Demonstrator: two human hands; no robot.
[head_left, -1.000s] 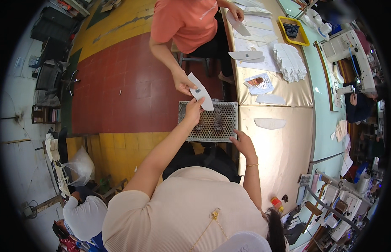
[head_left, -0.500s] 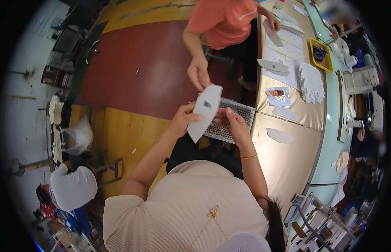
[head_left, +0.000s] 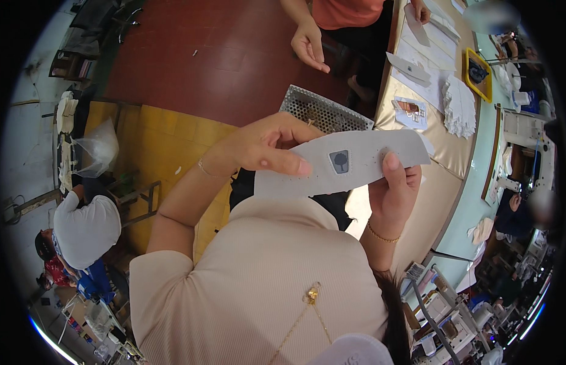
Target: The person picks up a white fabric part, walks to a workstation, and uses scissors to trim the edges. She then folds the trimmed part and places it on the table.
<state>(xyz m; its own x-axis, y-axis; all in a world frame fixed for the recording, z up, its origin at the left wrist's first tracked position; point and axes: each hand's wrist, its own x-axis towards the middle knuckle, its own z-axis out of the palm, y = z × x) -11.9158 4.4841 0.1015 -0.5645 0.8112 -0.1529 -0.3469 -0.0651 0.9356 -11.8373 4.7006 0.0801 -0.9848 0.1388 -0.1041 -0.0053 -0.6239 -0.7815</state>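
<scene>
A light grey fabric panel (head_left: 307, 173) with a small dark grey patch (head_left: 339, 162) is stretched sideways in front of my chest. My left hand (head_left: 268, 146) grips its left part, thumb on top and fingers underneath. At the right end, my right hand (head_left: 397, 185) pinches the panel between thumb and fingers. Beyond it, a co-worker's hand (head_left: 310, 47) hangs in the air with nothing in it, apart from the panel. That person's other hand (head_left: 420, 11) touches another grey panel (head_left: 417, 25) on the table.
A perforated metal basket (head_left: 295, 103) stands just past my hands. On the table (head_left: 432, 188) at the right lie a similar panel (head_left: 408, 69), a stack of white pieces (head_left: 459, 106) and a yellow tray (head_left: 490, 91). Sewing machines (head_left: 520, 131) line the far right.
The co-worker has let go of the panel and drawn the hand away. I have turned the panel from upright to sideways and closer, with my right hand now gripping its right end.
</scene>
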